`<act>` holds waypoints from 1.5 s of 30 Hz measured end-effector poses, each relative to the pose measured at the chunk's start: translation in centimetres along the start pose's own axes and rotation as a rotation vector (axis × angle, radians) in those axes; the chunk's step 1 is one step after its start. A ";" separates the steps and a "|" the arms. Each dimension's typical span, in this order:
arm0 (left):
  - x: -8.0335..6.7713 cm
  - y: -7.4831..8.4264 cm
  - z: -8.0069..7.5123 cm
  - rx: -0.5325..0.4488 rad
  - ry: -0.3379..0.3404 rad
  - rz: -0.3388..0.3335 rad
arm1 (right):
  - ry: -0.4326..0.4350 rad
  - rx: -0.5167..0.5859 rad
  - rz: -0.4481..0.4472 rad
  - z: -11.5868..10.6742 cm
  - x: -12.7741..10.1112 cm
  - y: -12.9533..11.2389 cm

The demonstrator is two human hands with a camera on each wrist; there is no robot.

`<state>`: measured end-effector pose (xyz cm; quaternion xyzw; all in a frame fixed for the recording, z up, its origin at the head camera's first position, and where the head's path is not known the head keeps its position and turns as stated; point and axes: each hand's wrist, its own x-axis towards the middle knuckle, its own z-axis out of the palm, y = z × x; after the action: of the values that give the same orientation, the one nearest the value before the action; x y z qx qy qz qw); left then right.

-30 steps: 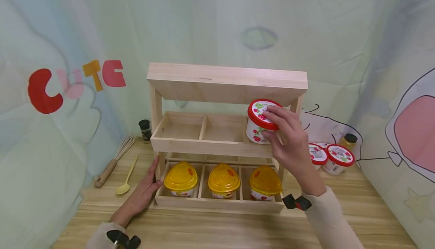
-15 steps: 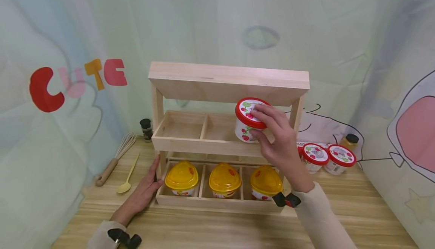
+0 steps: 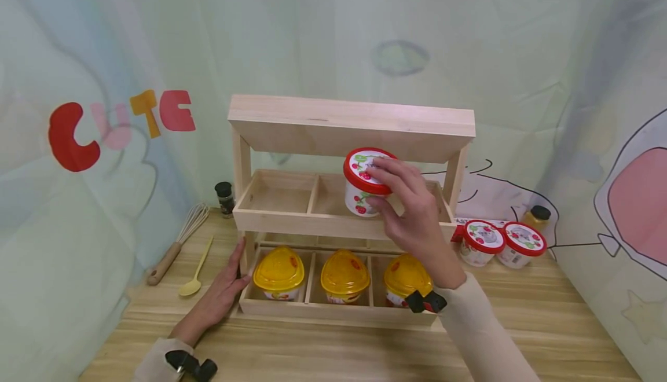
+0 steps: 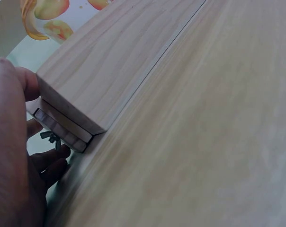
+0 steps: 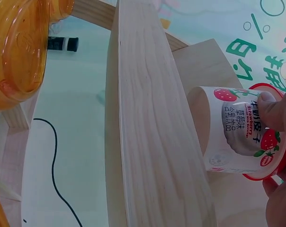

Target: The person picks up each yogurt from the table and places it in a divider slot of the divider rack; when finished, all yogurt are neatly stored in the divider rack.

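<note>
My right hand point(image 3: 417, 214) holds a white pudding-style cup point(image 3: 358, 198) with a red lid, thumb on its side and fingers over the lid. This cup tilts slightly over the middle compartment of the upper tier of a wooden two-tier rack point(image 3: 297, 220). In the right wrist view the cup point(image 5: 228, 132) shows strawberries and printed characters, its base overlapping the rack's front board point(image 5: 157, 118). My left hand point(image 3: 224, 289) rests against the rack's lower left side. Up close, its thumb touches the wooden corner point(image 4: 69, 97) and its fingers lie along the end, beside a wing nut point(image 4: 52, 138).
The lower tier holds three yellow-lidded cups point(image 3: 345, 273). Two more red-lidded cups point(image 3: 482, 243) stand right of the rack, beside a black-capped jar point(image 3: 535, 217). At left lie a whisk point(image 3: 177, 246) and yellow spoon point(image 3: 193, 283), near a black-lidded bottle point(image 3: 224, 199).
My right hand has carried the red-lidded cup leftward, from the upper right compartment to over the middle one. The left hand stays at the rack's side.
</note>
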<state>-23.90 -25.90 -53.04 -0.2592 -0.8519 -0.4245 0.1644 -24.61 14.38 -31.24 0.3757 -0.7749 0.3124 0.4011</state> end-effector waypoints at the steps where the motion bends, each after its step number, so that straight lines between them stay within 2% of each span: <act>1: 0.0 0.0 0.0 -0.001 0.000 0.000 | 0.000 0.004 -0.004 0.2 0.1 0.0; 27: -0.1 0.1 -0.2 -0.001 -0.002 -0.009 | -0.028 0.041 -0.106 3.5 2.9 -0.6; 34: -0.1 0.1 -0.1 0.007 -0.004 -0.017 | -0.028 0.055 -0.109 4.4 3.6 -0.8; 45: -0.2 -0.2 -0.1 0.003 0.001 0.026 | -0.045 0.096 -0.095 5.6 4.4 -1.3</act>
<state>-23.87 -26.09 -53.18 -0.2699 -0.8489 -0.4212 0.1705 -27.46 7.89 -29.92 0.4379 -0.7492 0.3210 0.3794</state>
